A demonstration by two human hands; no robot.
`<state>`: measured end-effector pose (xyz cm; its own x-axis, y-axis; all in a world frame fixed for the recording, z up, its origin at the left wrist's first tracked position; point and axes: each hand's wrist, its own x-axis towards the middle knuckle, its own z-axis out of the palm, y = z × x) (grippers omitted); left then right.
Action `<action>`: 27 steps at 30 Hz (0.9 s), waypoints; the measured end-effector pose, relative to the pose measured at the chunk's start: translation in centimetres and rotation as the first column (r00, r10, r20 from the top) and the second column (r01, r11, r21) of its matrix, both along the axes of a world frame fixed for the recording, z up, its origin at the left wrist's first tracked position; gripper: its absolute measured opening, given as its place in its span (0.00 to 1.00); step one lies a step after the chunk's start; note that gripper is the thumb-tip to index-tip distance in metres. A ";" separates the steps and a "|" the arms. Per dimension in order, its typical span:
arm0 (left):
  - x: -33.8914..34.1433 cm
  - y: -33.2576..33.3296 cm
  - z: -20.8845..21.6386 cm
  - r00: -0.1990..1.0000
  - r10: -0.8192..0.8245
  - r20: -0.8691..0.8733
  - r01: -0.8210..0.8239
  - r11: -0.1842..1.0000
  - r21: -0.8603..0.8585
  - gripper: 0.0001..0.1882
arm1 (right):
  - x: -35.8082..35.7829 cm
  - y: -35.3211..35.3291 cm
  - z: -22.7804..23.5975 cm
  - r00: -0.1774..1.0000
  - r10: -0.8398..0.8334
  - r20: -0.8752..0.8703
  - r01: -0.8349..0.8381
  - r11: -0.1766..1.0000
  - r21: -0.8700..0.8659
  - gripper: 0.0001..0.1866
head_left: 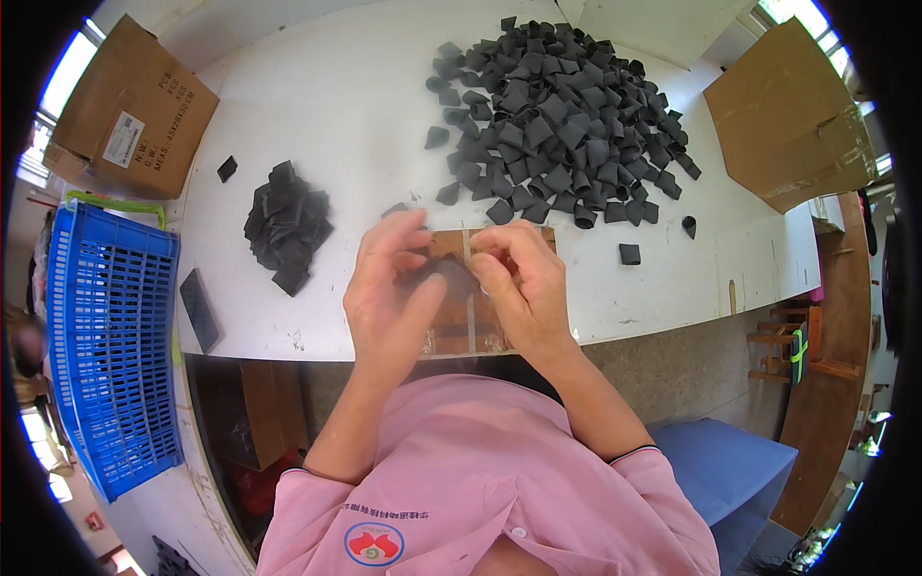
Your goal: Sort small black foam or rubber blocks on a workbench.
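Observation:
My left hand and my right hand meet over a small brown board at the near edge of the white table. Between the fingertips of both hands is a small dark piece, mostly hidden by the fingers. A large heap of dark grey folded pieces lies beyond my right hand. A smaller, tidier pile of the same dark pieces lies left of my left hand.
A blue plastic crate stands left of the table. Cardboard boxes sit at the far left and far right corners. Loose dark pieces and a flat dark strip lie on the table. A wooden stool is right.

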<state>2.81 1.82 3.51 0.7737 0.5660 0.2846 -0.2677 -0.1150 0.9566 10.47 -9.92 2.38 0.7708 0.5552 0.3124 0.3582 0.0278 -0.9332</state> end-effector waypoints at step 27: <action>-1.7 0.1 -1.6 0.981 -0.018 0.194 0.121 0.835 -0.537 0.05 | -0.4 0.9 0.7 0.900 -0.082 0.428 0.066 0.996 0.053 0.08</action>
